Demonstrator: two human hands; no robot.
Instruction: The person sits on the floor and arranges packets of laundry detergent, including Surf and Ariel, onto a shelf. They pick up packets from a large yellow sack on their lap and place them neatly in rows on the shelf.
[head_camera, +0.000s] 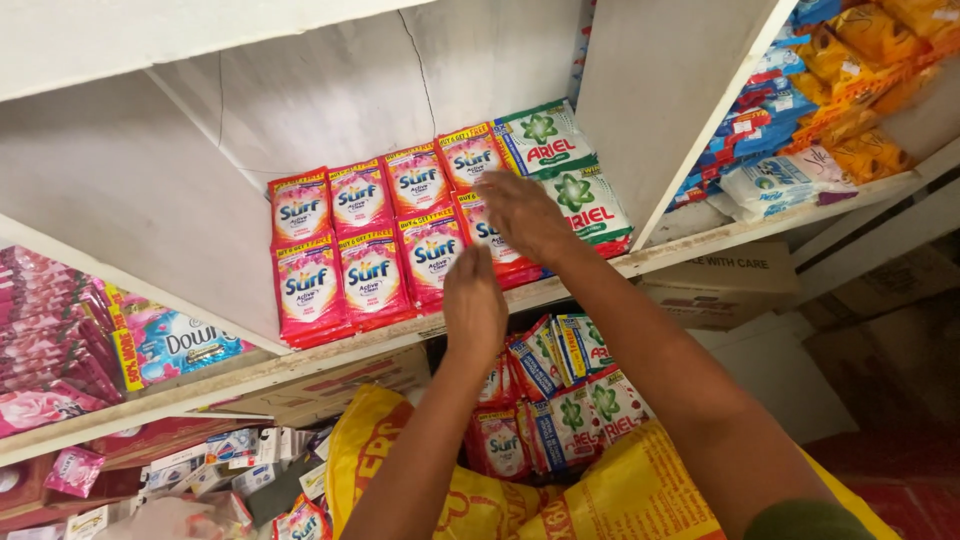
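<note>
1. Pink detergent sachets (372, 245), centre of the frame: two rows stand on the white shelf (700, 240), leaning back against its rear wall. Four are fully visible in the upper row and three in the lower, and an eighth, at the lower right, is mostly hidden under the right hand. Each sachet's long axis runs up the frame, and the rows run from lower left to upper right.
2. Right hand (522, 215), just right of centre: it lies flat, palm down and fingers spread, on the last pink sachet of the lower row. It grips nothing visible.
3. Left hand (474, 305), below and left of the right hand: its fingers are together and pointing up the frame. It sits at the shelf's front edge, just below the pink rows, and whether it holds anything cannot be told. The two hands are near each other but not touching, and the right is the one in contact with the row.
4. Green-and-white sachets (570, 165): two are stacked at the right end of the rows, touching the pink ones.
5. Yellow sack (600, 500), bottom centre: it is open and holds loose pink and green sachets, too jumbled to count.
6. Periphery: a blue softener pack (170, 345) and pink packs lie at left, and orange and blue packets (830, 80) at upper right.
</note>
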